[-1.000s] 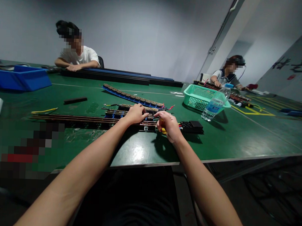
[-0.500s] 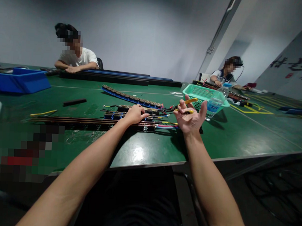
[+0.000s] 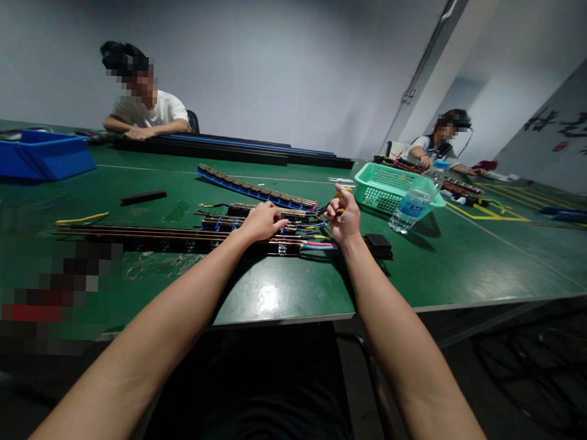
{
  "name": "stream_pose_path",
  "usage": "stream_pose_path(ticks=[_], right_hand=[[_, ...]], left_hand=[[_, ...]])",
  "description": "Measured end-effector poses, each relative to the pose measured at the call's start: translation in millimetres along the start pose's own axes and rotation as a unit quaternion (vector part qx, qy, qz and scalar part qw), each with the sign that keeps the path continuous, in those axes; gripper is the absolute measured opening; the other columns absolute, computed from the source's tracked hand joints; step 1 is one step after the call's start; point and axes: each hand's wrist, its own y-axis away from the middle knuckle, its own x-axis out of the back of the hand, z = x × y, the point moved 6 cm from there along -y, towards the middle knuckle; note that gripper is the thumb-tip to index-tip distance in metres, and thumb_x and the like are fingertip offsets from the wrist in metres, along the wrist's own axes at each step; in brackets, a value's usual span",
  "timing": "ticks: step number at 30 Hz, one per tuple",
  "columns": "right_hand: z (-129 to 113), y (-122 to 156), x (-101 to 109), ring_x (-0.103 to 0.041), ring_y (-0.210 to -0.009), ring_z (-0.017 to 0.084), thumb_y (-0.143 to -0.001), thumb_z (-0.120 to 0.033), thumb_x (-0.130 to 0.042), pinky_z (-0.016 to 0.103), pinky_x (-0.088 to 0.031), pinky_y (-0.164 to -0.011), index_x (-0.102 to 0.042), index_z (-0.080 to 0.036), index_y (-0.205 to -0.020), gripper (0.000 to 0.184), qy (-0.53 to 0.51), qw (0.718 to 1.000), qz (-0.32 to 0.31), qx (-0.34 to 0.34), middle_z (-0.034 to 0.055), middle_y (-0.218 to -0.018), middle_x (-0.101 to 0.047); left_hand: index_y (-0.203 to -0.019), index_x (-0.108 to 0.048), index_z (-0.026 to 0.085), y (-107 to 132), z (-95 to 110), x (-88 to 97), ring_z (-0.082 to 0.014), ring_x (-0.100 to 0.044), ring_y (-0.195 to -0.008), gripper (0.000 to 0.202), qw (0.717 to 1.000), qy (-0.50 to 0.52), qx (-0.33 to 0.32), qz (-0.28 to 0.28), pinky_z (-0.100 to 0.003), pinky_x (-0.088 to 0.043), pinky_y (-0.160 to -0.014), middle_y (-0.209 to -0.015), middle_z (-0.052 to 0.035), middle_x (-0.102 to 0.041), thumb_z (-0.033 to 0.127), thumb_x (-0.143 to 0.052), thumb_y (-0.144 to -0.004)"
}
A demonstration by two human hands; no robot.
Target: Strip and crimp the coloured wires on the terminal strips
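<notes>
My left hand (image 3: 263, 222) lies palm down over a short blue-and-black strip with metal rails (image 3: 219, 223), its fingers curled over the far side and its thumb pointing right. My right hand (image 3: 345, 217) is closed around yellow-handled pliers (image 3: 340, 195), just above the wire ends right of the strips; the pliers' jaws are mostly hidden. Nearest me lies a long black strip with copper-coloured rails (image 3: 151, 234), with coloured wires (image 3: 320, 245) coming out of its right end. Behind the hands, a curved blue-backed strip (image 3: 256, 187) lies at a slant.
A green basket (image 3: 368, 180) and a water bottle (image 3: 411, 209) stand to the right, beyond a small black block (image 3: 378, 244). Left are a blue bin (image 3: 48, 159), a yellow wire (image 3: 84, 218) and a black bar (image 3: 143, 198). Two people sit across the green table (image 3: 466, 266).
My right hand has moved left, turned and closed its fingers around the pliers, whose handles stood spread before. The left hand stays on the strip.
</notes>
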Motion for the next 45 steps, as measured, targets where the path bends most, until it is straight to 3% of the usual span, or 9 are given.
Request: stream_pose_path(ticks=[5,10,13,17,21,26,33,41,45], right_hand=[[7.0,9.2,-10.7,-0.030,-0.041,0.006,-0.070,-0.049,-0.072,0.023,-0.024,-0.042,-0.071,-0.018,-0.094,0.040,0.155,0.986,-0.047,0.042,-0.0129,-0.045,-0.037],[23.3,23.0,-27.1,-0.030,-0.045,0.005,-0.063,-0.031,-0.073,0.023,-0.022,-0.048,-0.076,-0.014,-0.076,0.021,0.370,0.908,-0.197,0.023,-0.0112,-0.044,-0.040],[22.5,22.0,-24.9,-0.032,-0.046,0.005,-0.061,-0.031,-0.074,0.022,-0.023,-0.047,-0.073,-0.016,-0.074,0.020,0.324,0.932,-0.161,0.026,-0.0110,-0.046,-0.043],[8.5,14.5,-7.8,-0.032,-0.042,0.006,-0.071,-0.051,-0.069,0.021,-0.028,-0.043,-0.062,-0.023,-0.088,0.034,0.127,0.992,0.000,0.025,-0.0125,-0.050,-0.041],[-7.2,22.4,5.0,-0.035,-0.040,0.005,-0.073,-0.052,-0.066,0.020,-0.033,-0.042,-0.055,-0.028,-0.096,0.035,-0.038,0.994,0.101,-0.020,-0.0113,-0.062,-0.049],[-33.2,79.0,-5.8,-0.036,-0.046,0.006,-0.079,-0.039,-0.064,0.022,-0.032,-0.044,-0.058,-0.030,-0.110,0.033,0.015,0.997,0.016,0.079,-0.0070,-0.075,-0.052],[-20.2,178.1,-2.6,-0.035,-0.050,0.008,-0.086,-0.038,-0.061,0.024,-0.028,-0.041,-0.056,-0.032,-0.127,0.042,0.107,0.987,-0.018,0.123,-0.0009,-0.085,-0.053],[3.7,169.4,5.3,-0.041,-0.053,0.009,-0.085,-0.039,-0.070,0.023,-0.036,-0.047,-0.055,-0.031,-0.126,0.045,0.210,0.968,-0.104,0.085,0.0001,-0.090,-0.060],[12.9,172.2,5.0,-0.043,-0.053,0.012,-0.086,-0.034,-0.069,0.026,-0.039,-0.053,-0.064,-0.028,-0.122,0.036,0.336,0.928,-0.115,0.111,-0.0035,-0.068,-0.053]], left_hand=[[-0.094,-0.071,0.018,1.7,1.5,1.9,-0.0291,-0.057,-0.110,0.034,1.000,-0.001,-0.001,0.001,-0.040,-0.047,-0.095,-0.113,-0.0118,-0.063,0.048,-0.055,-0.095],[-0.094,-0.072,0.018,3.3,4.1,4.1,-0.0302,-0.057,-0.109,0.034,1.000,-0.010,0.002,-0.003,-0.041,-0.047,-0.095,-0.113,-0.0124,-0.064,0.047,-0.054,-0.096],[-0.095,-0.072,0.018,3.4,3.9,4.1,-0.0299,-0.058,-0.109,0.033,1.000,-0.010,0.002,-0.005,-0.041,-0.047,-0.095,-0.113,-0.0122,-0.064,0.046,-0.054,-0.096],[-0.094,-0.071,0.018,3.0,2.4,3.6,-0.0299,-0.058,-0.110,0.034,1.000,-0.004,0.000,-0.001,-0.041,-0.047,-0.096,-0.114,-0.0123,-0.064,0.047,-0.054,-0.095],[-0.093,-0.068,0.018,3.3,2.1,4.5,-0.0298,-0.059,-0.108,0.033,1.000,-0.004,0.013,0.004,-0.041,-0.047,-0.094,-0.111,-0.0120,-0.065,0.048,-0.055,-0.094],[-0.116,-0.060,0.019,4.1,1.9,6.1,-0.0306,-0.058,-0.111,0.034,0.999,-0.001,0.039,0.012,-0.042,-0.044,-0.096,-0.117,-0.0120,-0.066,0.044,-0.057,-0.093],[-0.120,-0.062,0.017,-1.1,-1.6,-2.1,-0.0312,-0.054,-0.119,0.038,1.000,-0.009,0.013,0.004,-0.042,-0.043,-0.101,-0.124,-0.0137,-0.063,0.045,-0.055,-0.095],[-0.116,-0.066,0.022,-2.1,-3.2,-4.4,-0.0297,-0.054,-0.118,0.033,1.000,-0.003,0.008,0.008,-0.041,-0.044,-0.100,-0.121,-0.0110,-0.062,0.046,-0.055,-0.095],[-0.109,-0.070,0.023,-0.5,-1.8,-2.5,-0.0294,-0.054,-0.117,0.030,1.000,-0.002,-0.001,0.007,-0.042,-0.044,-0.099,-0.120,-0.0105,-0.061,0.045,-0.054,-0.096]])
